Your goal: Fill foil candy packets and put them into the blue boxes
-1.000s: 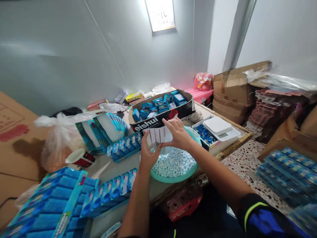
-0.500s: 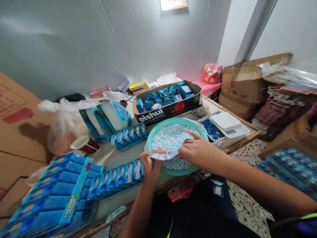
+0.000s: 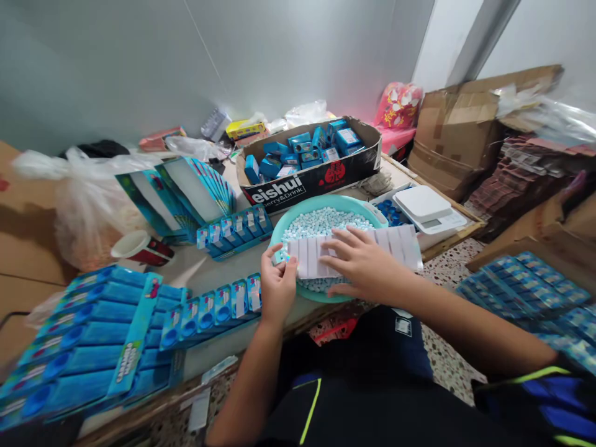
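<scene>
Holding a white ribbed strip [image 3: 308,257] over a teal basin [image 3: 321,298] of pale blue pellets [image 3: 326,219], near the front edge of the surface [image 3: 200,273], we pinch the strip's left end between the thumb and fingers of our left hand [image 3: 277,288]. Our right hand [image 3: 372,264] lies across the strip's face, its fingers spread apart. Close by the front right corner we see a white scale [image 3: 421,202], and toward the back edge a black open carton [image 3: 310,184] with small blue boxes [image 3: 300,147] inside. Left of the basin, a row of blue packets [image 3: 223,306] stands along the front edge, and a larger blue stack [image 3: 93,332] lies toward the front left corner
</scene>
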Motion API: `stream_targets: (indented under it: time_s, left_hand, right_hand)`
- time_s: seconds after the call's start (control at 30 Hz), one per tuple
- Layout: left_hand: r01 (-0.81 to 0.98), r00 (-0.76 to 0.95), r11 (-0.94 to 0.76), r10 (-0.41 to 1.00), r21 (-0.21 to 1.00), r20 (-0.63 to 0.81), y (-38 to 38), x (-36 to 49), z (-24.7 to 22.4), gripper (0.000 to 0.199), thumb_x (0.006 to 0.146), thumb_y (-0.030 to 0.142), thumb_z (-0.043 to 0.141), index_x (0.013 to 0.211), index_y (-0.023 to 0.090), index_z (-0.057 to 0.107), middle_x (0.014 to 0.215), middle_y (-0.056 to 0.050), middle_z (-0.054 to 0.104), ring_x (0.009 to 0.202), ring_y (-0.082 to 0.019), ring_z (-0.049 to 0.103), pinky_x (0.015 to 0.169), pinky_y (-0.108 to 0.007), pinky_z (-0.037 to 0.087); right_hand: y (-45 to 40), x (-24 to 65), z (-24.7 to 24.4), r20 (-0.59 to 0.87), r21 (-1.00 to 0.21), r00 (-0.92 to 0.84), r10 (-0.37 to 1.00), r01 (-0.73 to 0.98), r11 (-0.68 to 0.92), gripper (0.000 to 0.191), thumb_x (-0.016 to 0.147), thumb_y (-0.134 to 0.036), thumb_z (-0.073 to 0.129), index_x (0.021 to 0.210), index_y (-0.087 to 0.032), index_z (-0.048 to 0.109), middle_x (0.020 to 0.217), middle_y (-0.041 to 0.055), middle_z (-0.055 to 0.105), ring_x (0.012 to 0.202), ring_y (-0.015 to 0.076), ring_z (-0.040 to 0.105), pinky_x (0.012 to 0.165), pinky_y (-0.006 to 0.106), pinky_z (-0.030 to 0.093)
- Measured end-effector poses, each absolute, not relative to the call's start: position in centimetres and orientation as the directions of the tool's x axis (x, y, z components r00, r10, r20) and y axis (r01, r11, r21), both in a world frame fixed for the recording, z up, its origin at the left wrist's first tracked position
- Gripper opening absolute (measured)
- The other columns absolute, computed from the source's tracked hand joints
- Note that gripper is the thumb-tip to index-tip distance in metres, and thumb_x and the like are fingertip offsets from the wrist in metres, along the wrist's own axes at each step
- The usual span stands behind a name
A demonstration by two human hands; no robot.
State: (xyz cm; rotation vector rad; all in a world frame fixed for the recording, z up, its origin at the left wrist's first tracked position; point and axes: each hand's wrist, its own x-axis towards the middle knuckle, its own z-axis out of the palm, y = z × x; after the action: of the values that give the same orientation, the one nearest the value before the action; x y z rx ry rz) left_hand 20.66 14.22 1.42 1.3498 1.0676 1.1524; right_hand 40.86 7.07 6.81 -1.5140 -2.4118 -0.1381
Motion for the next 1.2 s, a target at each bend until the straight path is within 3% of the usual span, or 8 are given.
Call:
stream_targets:
  time_s: [0.13, 0.2, 0.3, 0.4, 0.53, 0.83, 1.07, 1.2]
  left_hand:
    - [0.045, 0.223, -0.039, 0.974, 0.998, 0.028, 15.2, 20.4, 1.5, 0.057, 0.083, 0.044, 0.074, 0.128, 0.017, 0.052, 0.066, 0.002, 0.064, 0.053, -0.014, 0.060, 0.052, -0.023, 0.045]
    - [0.184, 0.165, -0.198, 0.972, 0.963, 0.168, 15.0, 20.0, 1.8, 0.055, 0.086, 0.043, 0.072, 0.132, 0.019, 0.054, 0.086, -0.005, 0.071, 0.073, -0.019, 0.068, 0.063, -0.028, 0.052]
    - [0.444, 0.197, -0.578, 0.808, 0.685, 0.555, 14.4, 19.4, 3.0, 0.049, 0.085, 0.038, 0.076, 0.131, 0.025, 0.063, 0.129, -0.013, 0.065, 0.119, -0.030, 0.062, 0.098, -0.044, 0.051]
    - [0.466, 0.518, -0.825, 0.547, 0.320, 0.657, 14.2, 19.3, 4.3, 0.043, 0.087, 0.034, 0.076, 0.129, 0.030, 0.068, 0.130, -0.010, 0.068, 0.126, -0.032, 0.059, 0.120, -0.056, 0.028]
    - [0.351, 0.701, -0.923, 0.371, 0.159, 0.609, 14.7, 19.5, 4.2, 0.038, 0.094, 0.022, 0.065, 0.131, 0.032, 0.067, 0.115, -0.005, 0.077, 0.114, -0.025, 0.068, 0.120, -0.051, 0.030]
    - [0.324, 0.601, -0.945, 0.163, -0.051, 0.783, 14.4, 18.5, 1.4, 0.037, 0.092, 0.015, 0.067, 0.127, 0.029, 0.069, 0.123, -0.007, 0.075, 0.120, -0.023, 0.068, 0.109, -0.045, 0.050]
    - [0.256, 0.570, -0.964, 0.092, -0.071, 0.817, 13.2, 18.5, 1.1, 0.020, 0.086, 0.015, 0.076, 0.104, 0.022, 0.071, 0.117, -0.007, 0.077, 0.120, -0.025, 0.069, 0.108, -0.047, 0.054]
    - [0.147, 0.439, -0.957, 0.289, 0.249, 0.851, 11.1, 17.0, 0.8, 0.022, 0.087, 0.009, 0.072, 0.102, 0.022, 0.067, 0.110, -0.006, 0.078, 0.115, -0.024, 0.071, 0.101, -0.044, 0.059]
  right_hand:
    - [6.7, 40.5, 6.2, 0.204, -0.053, -0.433, 0.878, 0.891, 0.452, 0.028, 0.096, -0.010, 0.056, 0.120, -0.018, 0.068, 0.128, 0.0118, 0.069, 0.124, 0.0259, 0.062, 0.118, 0.048, 0.036]
    - [7.1, 40.6, 6.3, 0.113, -0.083, -0.433, 0.894, 0.893, 0.443, 0.026, 0.093, -0.006, 0.056, 0.111, -0.017, 0.071, 0.109, 0.0085, 0.076, 0.102, 0.0220, 0.070, 0.112, 0.044, 0.040]
    - [7.8, 40.7, 7.0, 0.000, -0.124, -0.378, 0.926, 0.919, 0.375, 0.024, 0.090, -0.005, 0.056, 0.101, -0.016, 0.074, 0.087, 0.0073, 0.077, 0.079, 0.0202, 0.070, 0.090, 0.037, 0.048]
    - [8.1, 40.9, 7.6, -0.028, -0.154, -0.298, 0.954, 0.944, 0.290, 0.022, 0.097, -0.016, 0.053, 0.093, -0.017, 0.075, 0.081, 0.0085, 0.075, 0.071, 0.0194, 0.066, 0.067, 0.031, 0.041]
    - [8.0, 40.9, 7.8, -0.006, -0.212, -0.276, 0.961, 0.940, 0.269, 0.026, 0.102, -0.027, 0.052, 0.091, -0.019, 0.074, 0.086, 0.0082, 0.077, 0.073, 0.0189, 0.067, 0.061, 0.030, 0.034]
    - [8.0, 39.7, 7.8, 0.014, -0.211, -0.276, 0.961, 0.939, 0.272, 0.027, 0.102, -0.026, 0.051, 0.086, -0.021, 0.072, 0.081, 0.0048, 0.076, 0.071, 0.0176, 0.065, 0.060, 0.029, 0.032]
    - [8.7, 40.0, 8.6, 0.060, -0.135, -0.276, 0.959, 0.950, 0.282, 0.024, 0.100, -0.020, 0.049, 0.092, -0.020, 0.072, 0.083, 0.0058, 0.076, 0.077, 0.0209, 0.069, 0.067, 0.031, 0.037]
    - [10.1, 40.3, 9.8, 0.181, -0.082, -0.233, 0.956, 0.965, 0.251, 0.027, 0.099, -0.012, 0.047, 0.107, -0.020, 0.071, 0.098, 0.0063, 0.077, 0.090, 0.0212, 0.071, 0.087, 0.034, 0.042]
